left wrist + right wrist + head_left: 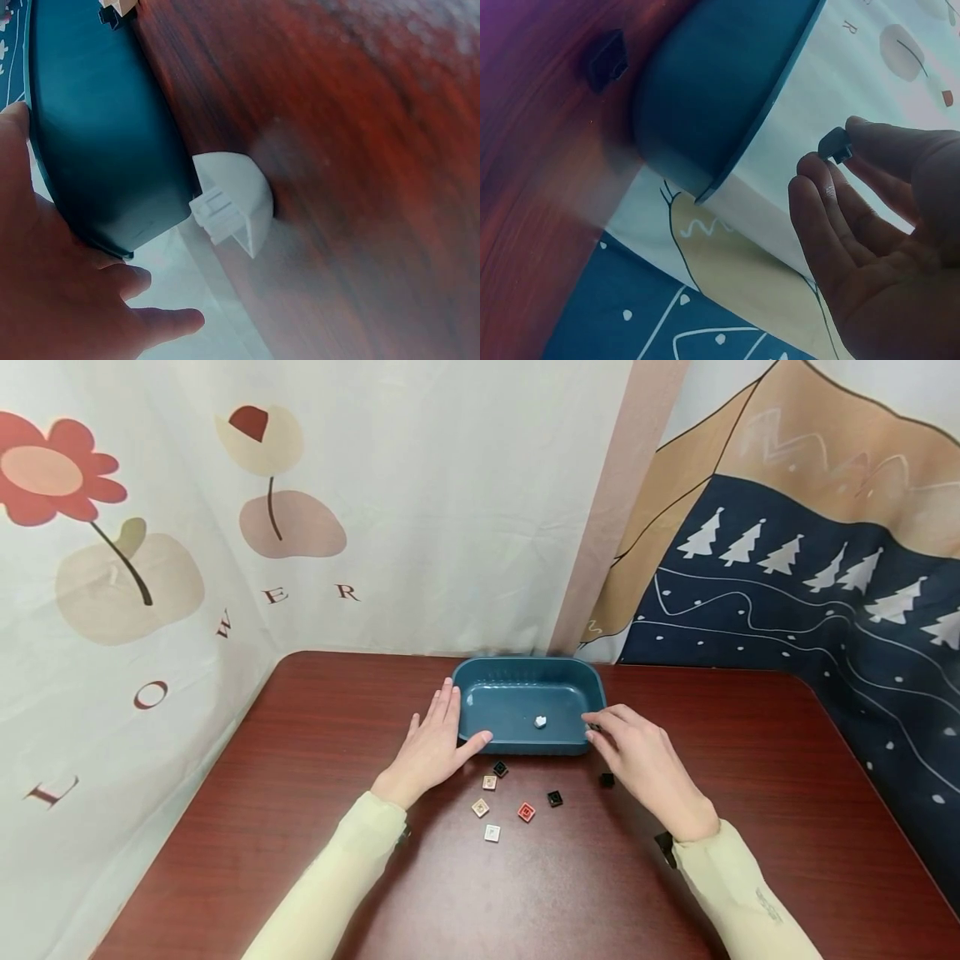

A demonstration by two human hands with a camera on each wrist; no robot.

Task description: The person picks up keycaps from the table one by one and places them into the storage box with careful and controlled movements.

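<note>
My left hand [431,745] lies along the left end of a blue-green tray [525,748], fingers straight, thumb at the front rim. Over the tray's right end, my right hand [641,760] pinches a dark keycap [835,144] between thumb and fingertips. One white keycap [540,722] lies inside the tray. In front of it, several keycaps lie stem up: black ones [554,798], cream ones [480,808], a red one [527,812] and a white one [492,833]. Below my right hand sits another black keycap [609,61], close to the tray.
The reddish-brown table [337,877] has the tray near its back edge. Printed cloths hang behind and beside it, a white one [450,510] with flowers and a dark blue one [750,610] with trees. My sleeves [337,868] are pale yellow.
</note>
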